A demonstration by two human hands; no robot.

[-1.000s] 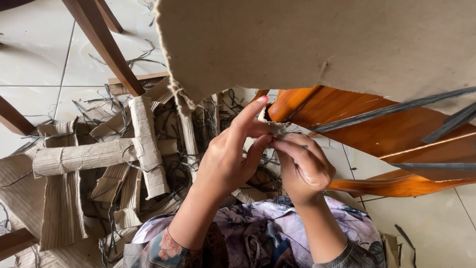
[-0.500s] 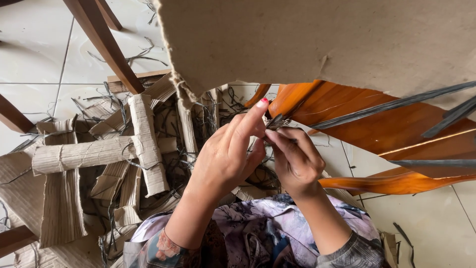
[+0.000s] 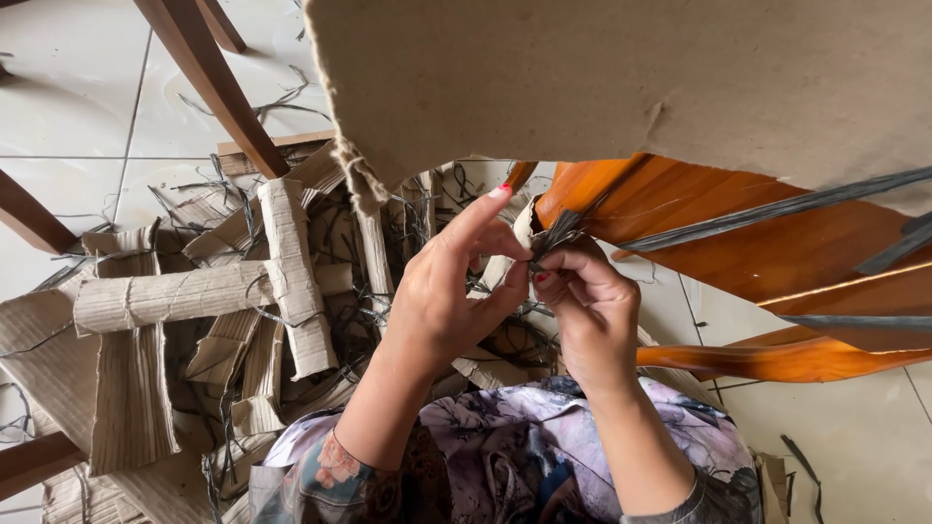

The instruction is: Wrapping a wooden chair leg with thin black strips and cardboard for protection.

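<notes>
- Head view, far left: I see a dark wooden leg (image 3: pixel 209 82) slanting down across the white tiled floor (image 3: pixel 68 97), with thin dark fibre scraps scattered on the tiles.
- Below it lies a heap of corrugated cardboard strips (image 3: pixel 126 388); two rolled cardboard pieces form a cross (image 3: pixel 282 277), bound with dark strands.
- Moving toward the middle, I see a tangle of dark fibres (image 3: pixel 388 243) lying between the upright cardboard strips.
- My left hand (image 3: pixel 442 301) is raised over that tangle, index finger stretched up and out, thumb pressed toward the right hand; the fingernail is painted red.
- Between the two hands sits a small bundle of dark strands (image 3: pixel 555 233), its frayed ends fanning upward, touching a pale curled scrap of cardboard just beside it.
- My right hand (image 3: pixel 587 301) is curled tight, thumb and fingers pinching the bundle at its base.
- Above both hands hangs a large sheet of brown cardboard (image 3: pixel 631 78) with a ragged lower-left edge.
- At the bottom, floral patterned clothing (image 3: pixel 505 456) covers the lap.
- To the right, a glossy orange-brown wooden chair frame (image 3: pixel 738 262) lies under the sheet, with long dark flat strips (image 3: pixel 777 209) running across it toward the right edge.
</notes>
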